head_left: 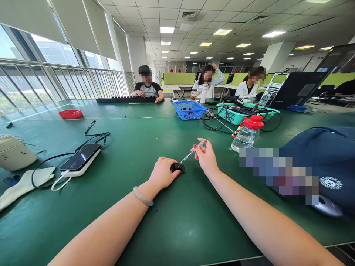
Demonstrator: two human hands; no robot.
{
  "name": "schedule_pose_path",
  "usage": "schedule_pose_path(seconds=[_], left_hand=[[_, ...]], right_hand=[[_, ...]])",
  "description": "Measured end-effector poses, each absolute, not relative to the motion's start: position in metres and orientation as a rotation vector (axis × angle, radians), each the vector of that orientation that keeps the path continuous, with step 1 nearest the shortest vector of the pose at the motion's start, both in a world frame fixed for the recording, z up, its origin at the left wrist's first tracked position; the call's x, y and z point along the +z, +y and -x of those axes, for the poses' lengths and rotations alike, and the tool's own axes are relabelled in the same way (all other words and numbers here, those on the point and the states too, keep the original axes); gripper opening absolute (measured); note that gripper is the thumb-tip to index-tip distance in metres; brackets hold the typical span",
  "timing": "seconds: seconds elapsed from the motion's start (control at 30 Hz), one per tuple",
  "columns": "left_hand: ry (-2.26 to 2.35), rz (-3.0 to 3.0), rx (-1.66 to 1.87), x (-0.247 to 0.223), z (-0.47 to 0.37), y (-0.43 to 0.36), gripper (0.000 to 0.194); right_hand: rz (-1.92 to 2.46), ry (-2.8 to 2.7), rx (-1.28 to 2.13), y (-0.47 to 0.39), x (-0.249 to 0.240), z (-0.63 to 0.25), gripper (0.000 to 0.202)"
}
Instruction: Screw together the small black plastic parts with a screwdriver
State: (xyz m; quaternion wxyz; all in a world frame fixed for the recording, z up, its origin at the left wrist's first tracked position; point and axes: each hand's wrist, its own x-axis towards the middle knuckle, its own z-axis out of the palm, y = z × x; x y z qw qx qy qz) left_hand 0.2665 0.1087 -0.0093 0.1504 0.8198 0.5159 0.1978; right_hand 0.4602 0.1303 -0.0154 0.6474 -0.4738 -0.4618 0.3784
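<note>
Between the thumb and fingers of my left hand [164,172] is a small black part [178,168], held against the green tabletop [177,221]. Its exact kind is too small to make out. My right hand [205,158] grips a screwdriver [191,153] with a clear handle, pinched near its upper end. The screwdriver slants down to the left, and its tip meets the top of the black part or sits just above it. A pale bangle circles my left wrist.
At left lie a phone [81,158] on a white power bank, cables and a red tray [70,114]. Ahead stand a blue basket [189,110] and a green basket [235,114] with cables. A red-lidded bottle [246,135] and navy bag [324,162] are right. Several people sit beyond.
</note>
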Motion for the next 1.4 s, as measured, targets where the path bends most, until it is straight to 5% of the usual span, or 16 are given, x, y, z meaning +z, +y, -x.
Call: schedule_pose_path(seconds=[1.4], left_hand=[[1.469,-2.343,0.598,-0.009,-0.267,0.109,0.027]], right_hand=[[1.020,-1.155,0.836,0.122,-0.007,-0.458,0.075]])
